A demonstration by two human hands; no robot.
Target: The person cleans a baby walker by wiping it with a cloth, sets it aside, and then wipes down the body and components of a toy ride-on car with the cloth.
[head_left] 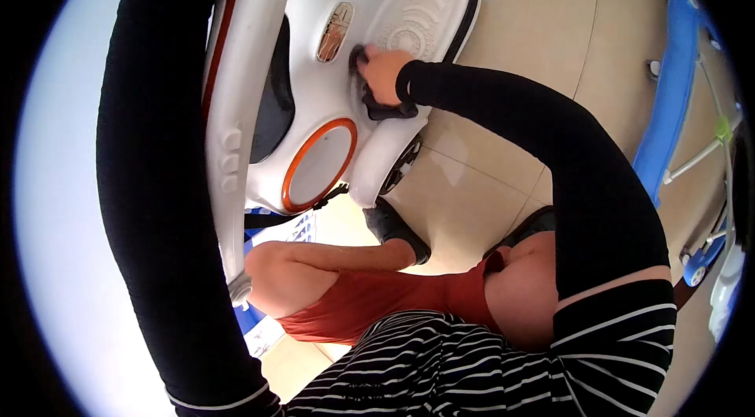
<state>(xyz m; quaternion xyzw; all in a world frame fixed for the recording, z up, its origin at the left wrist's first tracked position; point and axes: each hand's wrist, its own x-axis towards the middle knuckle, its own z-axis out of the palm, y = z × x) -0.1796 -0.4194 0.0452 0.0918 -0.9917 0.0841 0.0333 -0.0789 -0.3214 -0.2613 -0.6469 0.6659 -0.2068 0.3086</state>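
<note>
While on white bodywork [318, 95], right grip [383, 77] curled around dark cloth [389, 110]

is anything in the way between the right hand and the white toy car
Only the dark cloth that the right hand grips; nothing else visible stands between it and the white toy car.

The one camera sits on the person's head, looking forward and steeply down in a wide, round view with black corners. It is close above the striped shirt [444, 362] at bottom centre; the white toy car [318, 91], upper centre, lies farther away.
</note>
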